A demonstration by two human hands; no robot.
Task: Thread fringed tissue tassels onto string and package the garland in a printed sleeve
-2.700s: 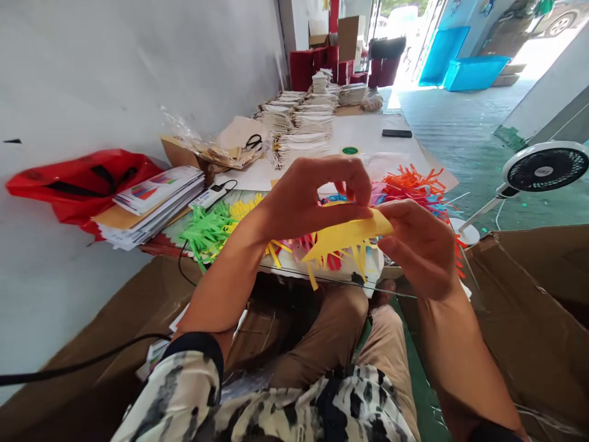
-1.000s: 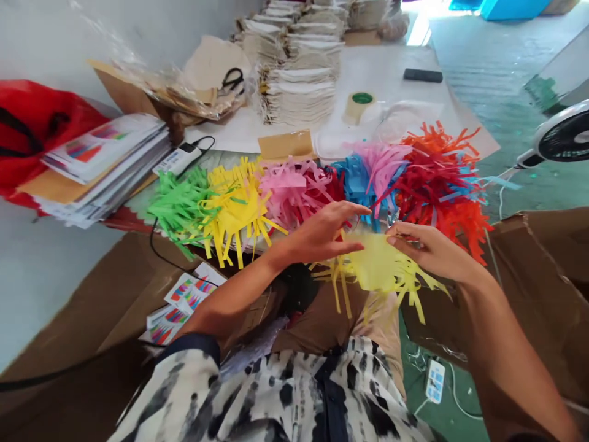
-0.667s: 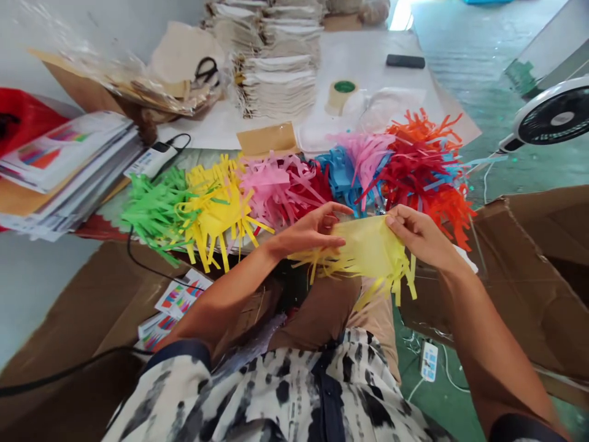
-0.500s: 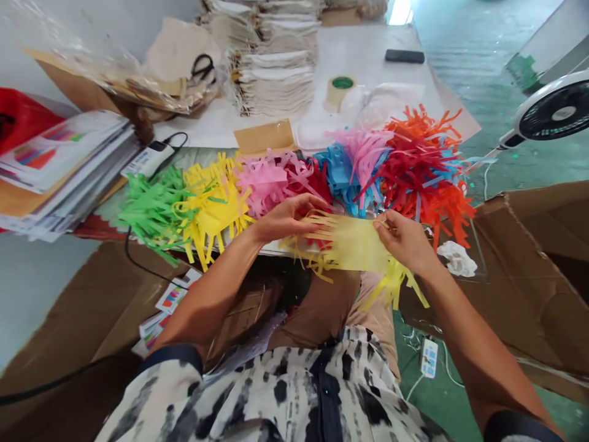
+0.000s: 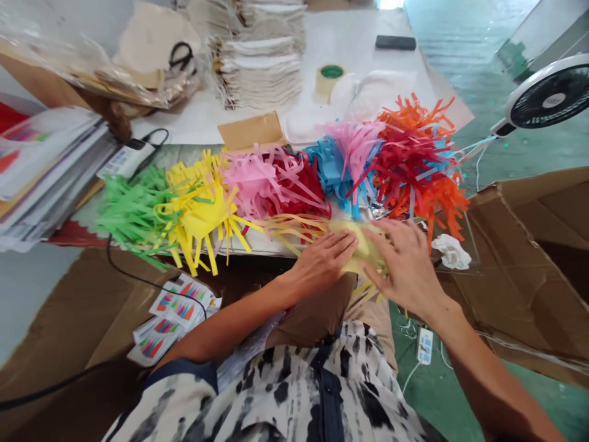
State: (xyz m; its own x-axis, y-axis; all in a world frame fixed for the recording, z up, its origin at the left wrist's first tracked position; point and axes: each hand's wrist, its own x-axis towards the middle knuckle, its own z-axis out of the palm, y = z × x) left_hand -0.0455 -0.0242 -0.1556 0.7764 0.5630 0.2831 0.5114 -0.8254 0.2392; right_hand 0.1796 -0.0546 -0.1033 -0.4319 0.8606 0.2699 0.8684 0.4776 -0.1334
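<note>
A yellow fringed paper piece (image 5: 361, 245) lies at the near edge of the table, over my knee. My left hand (image 5: 322, 264) rests flat on its left part, fingers stretched out. My right hand (image 5: 405, 264) presses on its right part, fingers spread. Its fringe strips (image 5: 294, 227) fan out to the left, toward the pile behind. Along the table runs a row of fringed paper heaps: green (image 5: 131, 212), yellow (image 5: 200, 205), pink (image 5: 257, 181), blue (image 5: 334, 172), red and orange (image 5: 418, 166).
Stacked printed sheets (image 5: 41, 166) lie at left. Piles of cream cloth bags (image 5: 257, 61), scissors (image 5: 180, 55), a tape roll (image 5: 327, 78) and a dark phone (image 5: 394, 42) sit farther back. A white fan (image 5: 547, 98) stands right. Cardboard boxes (image 5: 529, 270) flank my legs.
Both hands brought the yellow fringed piece down from mid-air onto the table edge. They went from pinching it to lying flat on it. The camera tilted down.
</note>
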